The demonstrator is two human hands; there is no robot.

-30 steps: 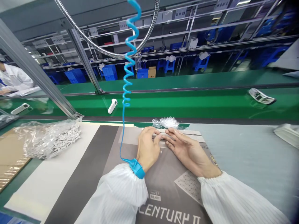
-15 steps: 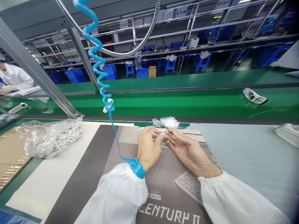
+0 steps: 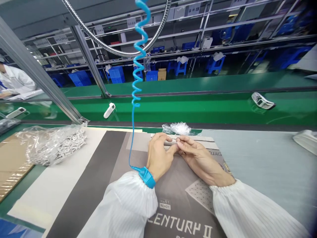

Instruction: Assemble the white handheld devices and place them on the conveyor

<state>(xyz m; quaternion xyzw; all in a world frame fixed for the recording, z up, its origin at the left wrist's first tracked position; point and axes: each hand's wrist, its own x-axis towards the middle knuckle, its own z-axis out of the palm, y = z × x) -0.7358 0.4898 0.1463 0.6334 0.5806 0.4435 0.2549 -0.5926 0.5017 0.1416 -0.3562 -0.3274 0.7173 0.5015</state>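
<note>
Head view: our left hand (image 3: 158, 157) and right hand (image 3: 198, 158) close, it seems, on a small pale part (image 3: 174, 140) over a printed carton (image 3: 183, 198); the blue grounding strap (image 3: 146, 177) guards against static, and bagged white parts (image 3: 61, 145) sit within easy reach.

A printed carton (image 3: 180, 205) lies before you on the surface (image 3: 260, 158), with a bag of small parts (image 3: 54, 145) to its left and a wad of plastic film (image 3: 177, 128) at its far edge. Behind them runs a conveyor belt (image 3: 173, 110) carrying a handheld device (image 3: 109, 110)
</note>
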